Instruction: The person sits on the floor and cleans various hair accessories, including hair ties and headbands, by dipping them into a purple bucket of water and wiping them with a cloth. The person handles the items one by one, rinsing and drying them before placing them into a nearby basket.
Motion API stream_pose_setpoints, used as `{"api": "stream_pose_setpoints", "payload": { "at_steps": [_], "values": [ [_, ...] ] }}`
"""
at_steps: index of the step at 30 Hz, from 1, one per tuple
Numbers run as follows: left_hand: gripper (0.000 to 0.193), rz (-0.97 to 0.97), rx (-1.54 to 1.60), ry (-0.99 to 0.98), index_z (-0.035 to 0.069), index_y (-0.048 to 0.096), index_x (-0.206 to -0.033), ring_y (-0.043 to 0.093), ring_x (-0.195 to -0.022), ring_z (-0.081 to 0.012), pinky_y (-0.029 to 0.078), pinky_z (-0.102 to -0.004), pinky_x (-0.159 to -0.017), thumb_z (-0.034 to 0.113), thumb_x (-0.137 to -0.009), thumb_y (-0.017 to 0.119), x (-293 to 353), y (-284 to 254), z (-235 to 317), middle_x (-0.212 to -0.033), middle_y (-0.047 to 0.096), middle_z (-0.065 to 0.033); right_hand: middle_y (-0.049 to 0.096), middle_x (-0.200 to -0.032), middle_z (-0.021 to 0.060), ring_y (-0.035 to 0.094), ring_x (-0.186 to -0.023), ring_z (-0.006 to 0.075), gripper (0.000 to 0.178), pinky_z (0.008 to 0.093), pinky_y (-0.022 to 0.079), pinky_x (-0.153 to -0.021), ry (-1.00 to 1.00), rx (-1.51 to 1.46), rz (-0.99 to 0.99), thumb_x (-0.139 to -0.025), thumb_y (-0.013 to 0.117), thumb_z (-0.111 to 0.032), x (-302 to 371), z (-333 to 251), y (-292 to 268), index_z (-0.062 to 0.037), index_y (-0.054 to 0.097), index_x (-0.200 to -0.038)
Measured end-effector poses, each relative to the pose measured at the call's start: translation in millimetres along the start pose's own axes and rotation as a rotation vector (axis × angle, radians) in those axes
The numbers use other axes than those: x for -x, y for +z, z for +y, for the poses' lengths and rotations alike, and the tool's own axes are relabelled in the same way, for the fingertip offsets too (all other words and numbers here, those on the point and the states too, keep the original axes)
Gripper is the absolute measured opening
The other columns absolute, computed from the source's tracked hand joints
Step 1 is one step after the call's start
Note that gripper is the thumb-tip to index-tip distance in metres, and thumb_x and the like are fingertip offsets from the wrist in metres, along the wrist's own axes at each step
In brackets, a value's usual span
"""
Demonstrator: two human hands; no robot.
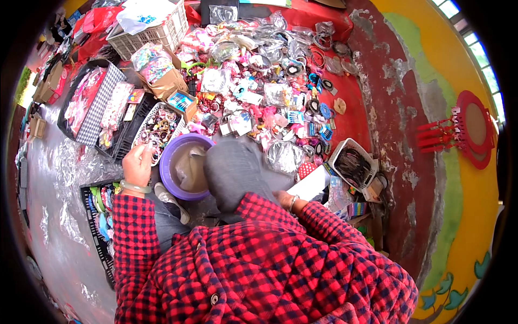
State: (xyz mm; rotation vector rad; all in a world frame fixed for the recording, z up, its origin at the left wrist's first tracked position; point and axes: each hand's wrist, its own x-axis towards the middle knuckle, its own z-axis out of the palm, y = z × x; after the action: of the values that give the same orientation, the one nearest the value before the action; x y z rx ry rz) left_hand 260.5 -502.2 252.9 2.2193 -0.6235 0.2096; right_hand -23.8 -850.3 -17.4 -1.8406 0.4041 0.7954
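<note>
My left hand (138,164) is raised beside the purple basin (168,156), its fingers drawn together near the rim of a white basket (156,127) filled with small hair ties. Whatever may be between those fingertips is too small to make out. Murky water and a pale wet cloth (191,170) lie inside the basin. By my bent knee, my right hand (283,200) is next to a flat white board (312,183). Its fingers are partly hidden and blurred, so I cannot tell whether it grips the board.
Packaged hair accessories cover the red cloth (345,116) ahead. A plastic crate (175,27) and an open carton (171,83) stand at the far left. Black trays hold goods on the left. At right, a white basket (372,162) of dark items sits near the peeling wall (396,124).
</note>
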Motion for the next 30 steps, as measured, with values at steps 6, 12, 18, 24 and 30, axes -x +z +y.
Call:
{"api": "stream_pose_setpoints", "payload": {
  "at_steps": [6,12,18,24,30],
  "values": [
    [0.027,0.039,-0.037,-0.27,-0.001,0.061,-0.076,0.048,-0.061,-0.0068,0.039,-0.0225,-0.057,0.019,-0.09,0.049,2.8,-18.7,-19.8,-0.065,0.056,-0.0031,0.063,-0.095,0.0143,0.06,-0.083,0.0228,0.04,0.0304,0.045,-0.078,-0.35,0.526,-0.124,-0.081,0.055,-0.033,-44.3,28.5,-14.1,-0.0047,0.058,-0.109],
    [0.029,0.064,0.01,-0.277,-0.002,0.056,-0.071,0.049,-0.063,-0.0064,0.04,-0.0216,-0.06,0.018,-0.091,0.048,0.3,-1.1,-44.9,-0.068,0.059,-0.003,0.058,-0.109,0.0181,0.056,-0.1,0.0309,0.05,0.0359,0.043,-0.087,0.038,0.329,0.229,-0.078,0.056,-0.039,-72.6,74.1,-52.2,-0.0048,0.053,-0.114],
    [0.023,-0.069,-0.031,-0.297,-0.002,0.058,-0.074,0.049,-0.063,-0.0067,0.04,-0.022,-0.059,0.014,-0.089,0.05,-2.2,13.3,-46.8,-0.069,0.059,-0.0033,0.055,-0.109,0.0241,0.052,-0.106,0.035,0.071,0.0382,0.041,-0.09,0.607,0.14,0.585,-0.072,0.06,-0.05,-84.0,3.2,-90.1,0.0026,0.045,-0.118],
    [0.024,-0.113,-0.143,-0.335,-0.003,0.059,-0.074,0.049,-0.058,-0.009,0.04,-0.0246,-0.055,0.015,-0.088,0.052,-5.8,20.8,-48.8,-0.062,0.056,-0.0053,0.056,-0.111,0.0212,0.054,-0.105,0.0328,0.064,0.0365,0.043,-0.088,0.701,0.237,0.555,-0.072,0.061,-0.044,-114.4,-18.2,-108.3,0.0015,0.049,-0.115],
    [0.024,-0.131,-0.157,-0.305,-0.003,0.058,-0.073,0.05,-0.056,-0.0112,0.04,-0.0257,-0.054,0.014,-0.088,0.052,-14.2,27.5,-37.3,-0.06,0.054,-0.0067,0.061,-0.094,0.0176,0.059,-0.094,0.0286,0.029,0.0361,0.047,-0.082,0.261,0.8,0.408,-0.069,0.062,-0.028,-102.5,16.4,-133.2,-0.0063,0.067,-0.087]
  ]
}}
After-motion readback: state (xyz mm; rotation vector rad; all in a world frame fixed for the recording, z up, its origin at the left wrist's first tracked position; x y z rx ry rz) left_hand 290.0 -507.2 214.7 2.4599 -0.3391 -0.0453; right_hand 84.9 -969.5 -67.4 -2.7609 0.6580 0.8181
